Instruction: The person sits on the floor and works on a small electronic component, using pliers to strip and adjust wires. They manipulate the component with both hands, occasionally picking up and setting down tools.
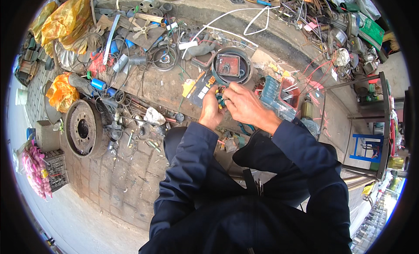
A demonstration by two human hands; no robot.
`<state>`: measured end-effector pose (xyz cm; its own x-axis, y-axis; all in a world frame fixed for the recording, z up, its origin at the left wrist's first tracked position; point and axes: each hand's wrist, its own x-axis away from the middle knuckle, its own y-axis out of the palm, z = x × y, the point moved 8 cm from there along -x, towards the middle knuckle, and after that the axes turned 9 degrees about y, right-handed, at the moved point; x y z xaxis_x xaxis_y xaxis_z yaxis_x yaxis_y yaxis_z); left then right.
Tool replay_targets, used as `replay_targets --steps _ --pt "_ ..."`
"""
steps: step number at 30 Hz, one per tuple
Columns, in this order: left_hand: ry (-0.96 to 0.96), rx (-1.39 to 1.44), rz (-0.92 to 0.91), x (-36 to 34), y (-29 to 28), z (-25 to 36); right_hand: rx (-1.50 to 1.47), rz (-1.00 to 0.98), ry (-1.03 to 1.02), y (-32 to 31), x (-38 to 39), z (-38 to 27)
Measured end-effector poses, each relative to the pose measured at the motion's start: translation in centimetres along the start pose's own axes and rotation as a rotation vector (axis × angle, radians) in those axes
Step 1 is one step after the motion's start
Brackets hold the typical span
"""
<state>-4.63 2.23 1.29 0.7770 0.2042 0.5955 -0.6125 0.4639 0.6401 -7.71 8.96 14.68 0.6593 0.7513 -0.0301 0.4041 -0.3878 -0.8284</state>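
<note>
A: Hands, 2?
B: Left hand point(210, 111) and right hand point(246, 104), fingers pinching 1 small greenish part point(221, 99), mostly hidden.
A: Location?
B: Between both, near the round grey metal basin point(248, 68).

An open-air repair workshop around you, by its looks, brick paving point(98, 179), a wheel rim point(94, 131) near its left edge, blue cylinders point(98, 84), scrap metal point(340, 33) heaped beyond its far edge

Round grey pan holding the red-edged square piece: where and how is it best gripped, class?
Probably by the far rim of the grey pan, from above: that raised edge is exposed, while the right hand crowds its near side.
</note>
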Motion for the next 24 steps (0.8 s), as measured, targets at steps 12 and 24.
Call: replay_targets --steps 12,24 --pt "-0.033 0.087 -0.007 -0.6 0.0 -0.6 -0.117 -0.026 0.051 -0.7 -0.2 1.2" --pt "-0.027 0.073 -0.019 -0.2 0.2 -0.5 0.01 -0.065 -0.101 -1.0 -0.1 -0.2"
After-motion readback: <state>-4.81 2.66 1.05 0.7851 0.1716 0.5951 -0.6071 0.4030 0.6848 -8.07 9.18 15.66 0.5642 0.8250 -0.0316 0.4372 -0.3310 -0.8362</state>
